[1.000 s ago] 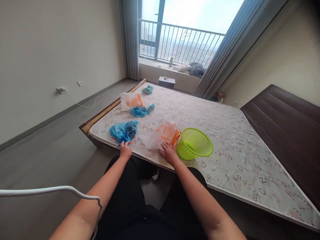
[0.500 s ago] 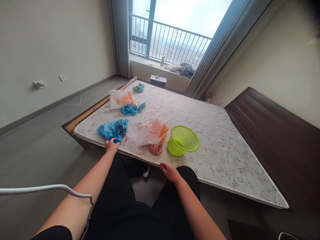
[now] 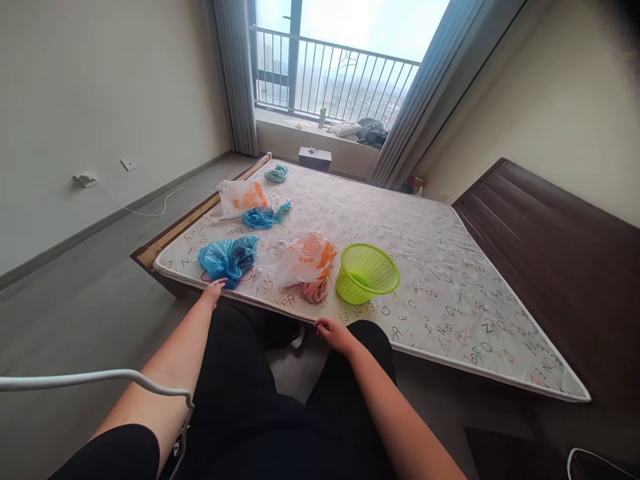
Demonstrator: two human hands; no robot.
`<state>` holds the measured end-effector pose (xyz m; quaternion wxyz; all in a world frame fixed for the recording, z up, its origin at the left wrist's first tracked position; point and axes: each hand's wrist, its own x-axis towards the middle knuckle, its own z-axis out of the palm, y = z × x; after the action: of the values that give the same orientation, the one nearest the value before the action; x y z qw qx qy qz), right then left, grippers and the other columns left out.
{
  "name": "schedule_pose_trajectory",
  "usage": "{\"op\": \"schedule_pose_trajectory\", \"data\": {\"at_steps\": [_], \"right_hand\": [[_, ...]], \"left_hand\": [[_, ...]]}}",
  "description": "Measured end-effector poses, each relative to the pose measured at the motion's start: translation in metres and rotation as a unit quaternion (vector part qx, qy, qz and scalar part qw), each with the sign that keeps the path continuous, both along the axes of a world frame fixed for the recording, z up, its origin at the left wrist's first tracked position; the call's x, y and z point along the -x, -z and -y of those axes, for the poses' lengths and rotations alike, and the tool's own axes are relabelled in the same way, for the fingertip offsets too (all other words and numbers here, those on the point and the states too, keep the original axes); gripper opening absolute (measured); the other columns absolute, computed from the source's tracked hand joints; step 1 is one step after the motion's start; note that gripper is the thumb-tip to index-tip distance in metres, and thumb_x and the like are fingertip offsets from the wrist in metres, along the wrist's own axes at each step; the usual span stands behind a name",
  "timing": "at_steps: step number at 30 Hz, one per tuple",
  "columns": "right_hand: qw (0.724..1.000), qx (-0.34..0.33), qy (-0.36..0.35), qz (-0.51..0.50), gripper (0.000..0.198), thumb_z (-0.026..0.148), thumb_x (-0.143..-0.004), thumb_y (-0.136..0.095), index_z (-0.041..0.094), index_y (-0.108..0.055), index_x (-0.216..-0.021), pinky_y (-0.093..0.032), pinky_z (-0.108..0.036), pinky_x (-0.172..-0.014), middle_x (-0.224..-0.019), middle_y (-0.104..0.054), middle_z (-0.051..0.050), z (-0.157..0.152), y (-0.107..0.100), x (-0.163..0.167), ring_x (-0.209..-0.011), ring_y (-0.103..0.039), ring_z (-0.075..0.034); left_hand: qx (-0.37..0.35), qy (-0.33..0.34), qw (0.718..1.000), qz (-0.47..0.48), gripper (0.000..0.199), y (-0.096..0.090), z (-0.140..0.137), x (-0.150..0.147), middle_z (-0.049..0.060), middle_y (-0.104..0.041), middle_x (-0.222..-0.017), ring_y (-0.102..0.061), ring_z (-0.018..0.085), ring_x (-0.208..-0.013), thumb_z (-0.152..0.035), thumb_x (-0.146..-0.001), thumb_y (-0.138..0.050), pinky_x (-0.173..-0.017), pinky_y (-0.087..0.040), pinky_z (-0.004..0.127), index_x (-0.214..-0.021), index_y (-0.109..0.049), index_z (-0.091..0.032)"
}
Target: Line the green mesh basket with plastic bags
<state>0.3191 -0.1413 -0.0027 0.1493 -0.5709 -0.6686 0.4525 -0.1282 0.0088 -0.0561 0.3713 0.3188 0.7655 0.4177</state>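
Note:
My left hand [image 3: 215, 291] is at the mattress's near edge, its fingers stretched toward the bottom of a crumpled blue plastic bag [image 3: 227, 259]. Nothing shows in its grasp; whether the fingertips touch the bag I cannot tell. Something dark is inside that bag, and a thin red strand lies by it. My right hand [image 3: 331, 333] rests over my knee by the mattress edge, fingers loosely curled, apart and holding nothing. Just beyond it are a pink rolled cloth [image 3: 315, 291], a clear plastic bag with orange print [image 3: 307, 260] and a green mesh basket [image 3: 367, 273].
Farther along the wrapped mattress [image 3: 430, 267] lie another orange-printed bag [image 3: 243, 197], a second blue bag [image 3: 260, 218] and a teal rolled cloth [image 3: 277, 173]. A dark headboard [image 3: 545, 233] stands right. A white cable [image 3: 100, 379] crosses in front of my left arm.
My left hand has drawn back slightly from the blue bag, its fingers now straighter. My right hand has barely shifted. The view has tilted a little; the bags, cloths and basket lie as before.

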Motion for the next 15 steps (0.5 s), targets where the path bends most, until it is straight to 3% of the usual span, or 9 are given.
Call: {"op": "schedule_pose_trajectory", "data": {"at_steps": [4,9,15], "right_hand": [[1.0,0.011,0.007,0.001,0.029,0.025,-0.096,-0.048,0.019,-0.072,-0.11,-0.048,-0.026,-0.074,-0.088,-0.073,-0.003,-0.001,0.001,0.004,-0.077,-0.065,-0.015],[0.999,0.007,-0.012,0.029,0.027,0.025,-0.093,-0.051,0.02,-0.073,-0.109,-0.046,-0.027,-0.075,-0.086,-0.073,-0.003,-0.002,0.006,0.004,-0.079,-0.064,-0.016],[0.999,0.015,-0.002,0.03,0.026,0.026,-0.095,-0.05,0.02,-0.073,-0.108,-0.046,-0.027,-0.075,-0.087,-0.073,-0.003,-0.006,0.009,0.007,-0.08,-0.065,-0.016]], "left_hand": [[0.044,0.013,0.997,0.055,0.03,0.002,-0.004,0.0,0.014,-0.073,-0.114,-0.068,0.026,-0.095,-0.027,-0.084,-0.067,-0.081,-0.058,0.041,-0.112,-0.074,-0.018],[0.045,0.027,0.997,0.054,0.043,0.003,-0.012,-0.002,0.015,-0.072,-0.121,-0.066,0.027,-0.104,-0.029,-0.081,-0.072,-0.087,-0.055,0.038,-0.122,-0.071,-0.016],[0.069,0.13,0.987,0.072,0.046,0.009,-0.016,-0.004,0.012,-0.078,-0.104,-0.068,0.029,-0.102,-0.034,-0.066,-0.085,-0.09,-0.054,0.04,-0.108,-0.077,-0.015]]}}
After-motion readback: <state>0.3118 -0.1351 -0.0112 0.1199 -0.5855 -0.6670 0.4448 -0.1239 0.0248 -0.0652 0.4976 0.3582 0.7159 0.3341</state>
